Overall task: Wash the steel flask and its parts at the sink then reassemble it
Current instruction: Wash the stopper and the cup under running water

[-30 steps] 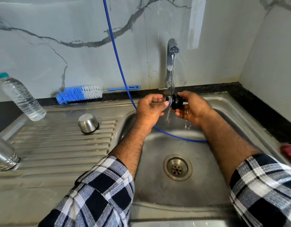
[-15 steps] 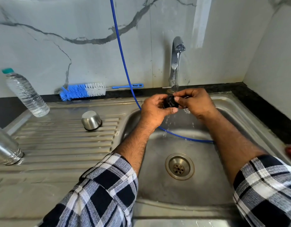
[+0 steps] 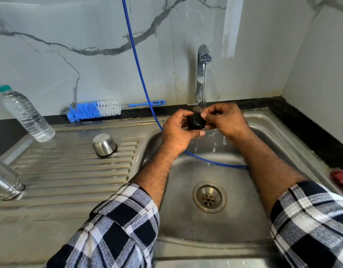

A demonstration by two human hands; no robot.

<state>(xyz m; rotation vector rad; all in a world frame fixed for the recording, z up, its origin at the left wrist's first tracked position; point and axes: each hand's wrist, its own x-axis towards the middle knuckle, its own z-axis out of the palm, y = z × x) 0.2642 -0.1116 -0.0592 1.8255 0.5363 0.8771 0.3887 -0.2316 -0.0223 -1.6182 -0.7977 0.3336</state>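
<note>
My left hand (image 3: 178,130) and my right hand (image 3: 224,120) both curled their fingers around the small black flask stopper (image 3: 195,122) under the running tap (image 3: 202,74), over the sink (image 3: 215,225), while the steel flask (image 3: 4,180) stood on the drainboard.

Soft, even daylight; wide-angle bending at edges, slight blur throughout.

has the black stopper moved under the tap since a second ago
Yes, slightly. The black stopper has shifted left against the tap: earlier it sat just right of the water stream, now it is just left of it, between both hands.
</note>
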